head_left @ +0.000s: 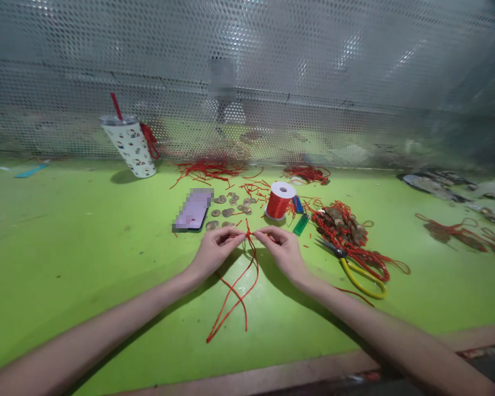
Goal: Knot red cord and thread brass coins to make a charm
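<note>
A thin red cord (257,265) is being pinched beside its knot (248,235) by the left hand (215,250) and right hand (284,252), trailing nearer across the middle of the green table (119,236). Perforated sheeting (297,121) is rising behind. Far left, a lidded tumbler (131,146) is hiding its contents.

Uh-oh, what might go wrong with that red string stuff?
The knotted thin red cord might come loose if the left grip or right grip slips. Dangling below, it crosses itself, so it may tangle. The yellow-handled metal scissors lie against a pile of red-corded, brass-coloured round coins, so that pile might snag.
</note>
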The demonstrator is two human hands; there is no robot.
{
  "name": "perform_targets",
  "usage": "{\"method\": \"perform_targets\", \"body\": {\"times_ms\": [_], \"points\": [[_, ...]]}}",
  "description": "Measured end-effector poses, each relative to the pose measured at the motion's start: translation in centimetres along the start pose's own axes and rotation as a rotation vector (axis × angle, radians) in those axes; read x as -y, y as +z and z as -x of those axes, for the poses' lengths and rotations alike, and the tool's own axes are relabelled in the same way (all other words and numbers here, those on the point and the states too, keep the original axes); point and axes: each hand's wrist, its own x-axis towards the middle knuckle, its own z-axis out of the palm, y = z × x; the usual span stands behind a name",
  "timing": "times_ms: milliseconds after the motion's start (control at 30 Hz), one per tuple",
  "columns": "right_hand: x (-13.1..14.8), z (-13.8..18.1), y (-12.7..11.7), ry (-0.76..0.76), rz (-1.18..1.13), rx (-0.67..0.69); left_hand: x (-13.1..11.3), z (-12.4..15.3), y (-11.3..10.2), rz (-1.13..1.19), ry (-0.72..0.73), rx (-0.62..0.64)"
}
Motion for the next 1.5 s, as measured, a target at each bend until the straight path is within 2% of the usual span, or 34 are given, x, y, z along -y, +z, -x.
{"method": "perform_targets", "body": {"times_ms": [300,433,633,867,1167,1400,1500], "points": [[0.1,0.1,-0.2,0.045,-0.060,0.096,-0.1,0.1,0.1,0.047,-0.054,0.045],[0.4,0.2,-0.2,0.042,-0.102,0.149,-0.2,0.3,0.0,0.029,-0.055,0.103],[0.4,0.2,0.4,0.057,-0.107,0.117,-0.4,0.3,0.0,0.027,-0.056,0.204],[0.7,0.0,0.5,0.105,-0.157,0.122,-0.5,0.3,0.1,0.029,-0.083,0.225],[1.0,-0.1,0.4,0.207,-0.285,0.177,-0.4,0.2,0.2,0.058,-0.082,0.168],[0.0,0.4,0.5,0.129,-0.214,0.286,0.2,0.0,0.0,0.154,-0.096,0.029],[-0.1,0.4,0.5,0.107,-0.161,0.264,0.4,0.0,0.0,0.184,-0.110,0.029]]}}
